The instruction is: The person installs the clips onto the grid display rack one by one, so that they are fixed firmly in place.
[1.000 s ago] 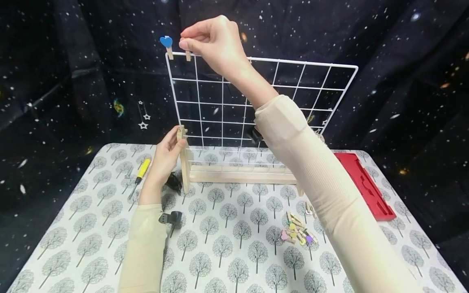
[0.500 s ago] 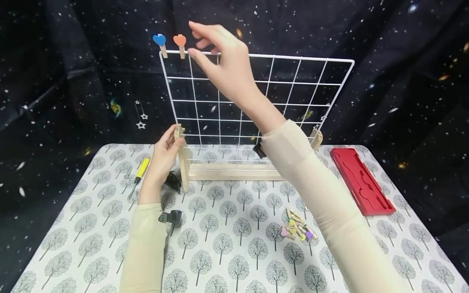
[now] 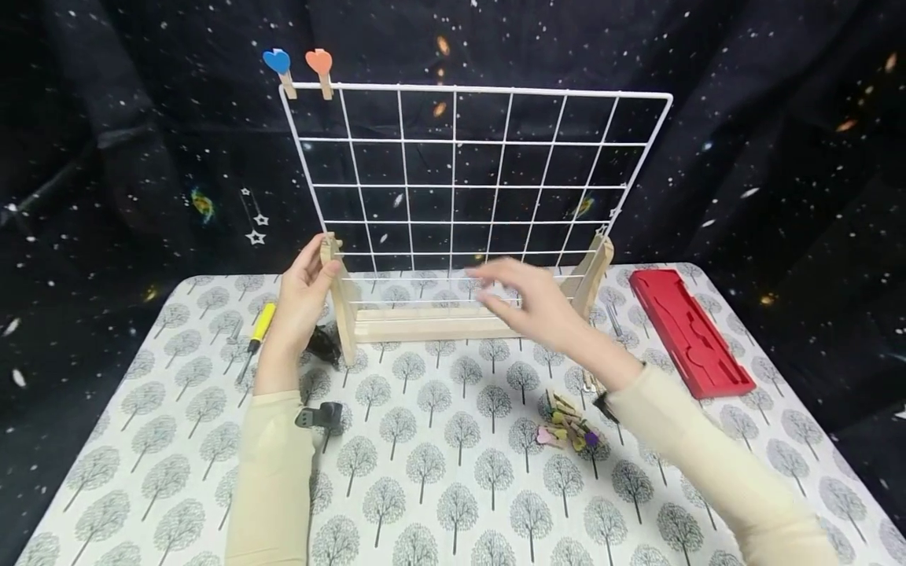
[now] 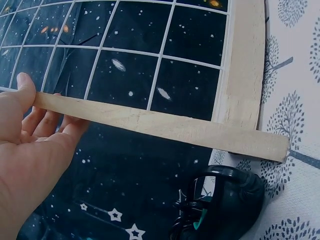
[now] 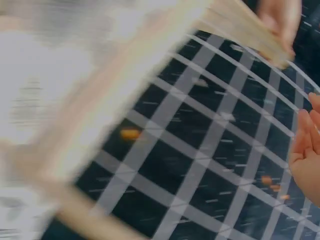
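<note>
Where the big dark cloth point(image 3: 106, 236) hangs at the back, white stars and little orange and yellow blobs are printed all over it. The wide tabletop point(image 3: 453, 503) is in front of it, white with lots of grey trees. On the tabletop, near the far edge, is a white wire rack point(image 3: 453, 186) full of squares, and its bottom part is between the two sides of a wooden stand point(image 3: 425, 328). A long, flat bar joins those sides low down. The side on the person's left is a thin wooden post point(image 4: 140, 121).

Off to the right lies a flat red tray point(image 3: 690, 334) with shapes cut into it. The person's left hand point(image 3: 300, 295) has its grip round the top of that post, with the thumb on one side and the fingers on the other. The right hand point(image 3: 534, 303) is up in the air in front of the low part of the rack. Its grip is apart, with a gap between the thumb and the pointing finger.

A black thing point(image 4: 235, 200) sits beside the foot of the post, and I cannot tell what it is. Next to the left hand lies a screwdriver point(image 3: 263, 322) with a yellow handle. A small pile of clips point(image 3: 566, 424) lies in front of the stand, to the right, with pink, yellow and purple bits showing. At the top left of the rack, a blue heart clip point(image 3: 278, 62) sits by the corner, and an orange heart clip point(image 3: 319, 63) sits just beside it.
</note>
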